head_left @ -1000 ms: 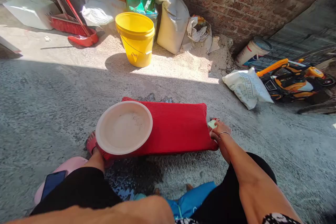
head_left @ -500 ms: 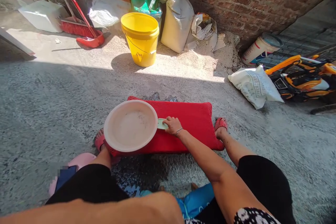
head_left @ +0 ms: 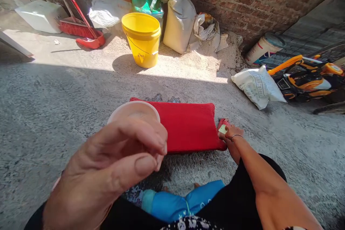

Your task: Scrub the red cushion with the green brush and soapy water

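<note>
My left hand [head_left: 113, 161] is raised close to the camera, with its fingers curled and their tips near the thumb. Nothing shows in the hollow between them. Behind it, the pale round basin [head_left: 134, 109] rests on the left end of a bench covered in red cloth [head_left: 188, 125]. Most of the basin is hidden by this hand. My right hand [head_left: 231, 134] is past the bench's right end, close to my foot in a red slipper. It grips a small, flat, pale green piece [head_left: 223, 129], whose kind I cannot make out.
A yellow bucket [head_left: 141, 41] stands ahead, with sacks [head_left: 179, 21] behind it against the brick wall. A red broom and dustpan [head_left: 93, 39] are at the left. A stuffed bag [head_left: 258, 86] and an orange-black toy vehicle [head_left: 307, 82] lie right. Blue cloth [head_left: 172, 203] is between my legs.
My right hand has carried the pale green piece from beside the basin to the right, beyond the bench's end. My left hand has come up in front of the basin.
</note>
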`<action>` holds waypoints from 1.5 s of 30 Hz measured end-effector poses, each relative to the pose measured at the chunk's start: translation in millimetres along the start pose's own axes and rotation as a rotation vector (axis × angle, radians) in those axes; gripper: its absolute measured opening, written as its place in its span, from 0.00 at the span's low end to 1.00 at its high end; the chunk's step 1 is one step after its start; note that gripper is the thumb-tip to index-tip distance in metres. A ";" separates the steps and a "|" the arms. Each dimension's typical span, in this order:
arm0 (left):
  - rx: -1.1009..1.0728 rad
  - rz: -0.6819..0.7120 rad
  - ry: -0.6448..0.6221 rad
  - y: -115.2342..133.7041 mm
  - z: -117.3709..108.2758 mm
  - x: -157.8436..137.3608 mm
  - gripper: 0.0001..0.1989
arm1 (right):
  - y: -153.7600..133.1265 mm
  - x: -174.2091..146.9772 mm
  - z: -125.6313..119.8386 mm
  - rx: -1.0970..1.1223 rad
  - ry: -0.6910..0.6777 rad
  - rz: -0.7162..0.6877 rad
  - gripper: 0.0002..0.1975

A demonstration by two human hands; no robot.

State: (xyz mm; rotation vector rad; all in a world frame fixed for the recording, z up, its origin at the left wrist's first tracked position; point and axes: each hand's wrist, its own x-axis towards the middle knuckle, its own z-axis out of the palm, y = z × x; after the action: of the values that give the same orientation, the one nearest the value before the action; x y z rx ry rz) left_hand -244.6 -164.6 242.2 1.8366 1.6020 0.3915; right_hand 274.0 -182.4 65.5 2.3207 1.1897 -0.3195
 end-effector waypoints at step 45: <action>0.820 -0.108 -0.627 -34.3 146.5 93.6 0.25 | -268.0 -145.0 28.9 -0.071 0.135 -1.017 0.20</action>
State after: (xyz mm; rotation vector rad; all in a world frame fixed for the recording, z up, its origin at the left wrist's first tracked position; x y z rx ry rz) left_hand -161.5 -114.8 93.8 2.1004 1.4737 -0.9423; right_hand -27.3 -167.3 13.8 1.5089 2.3287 -0.4455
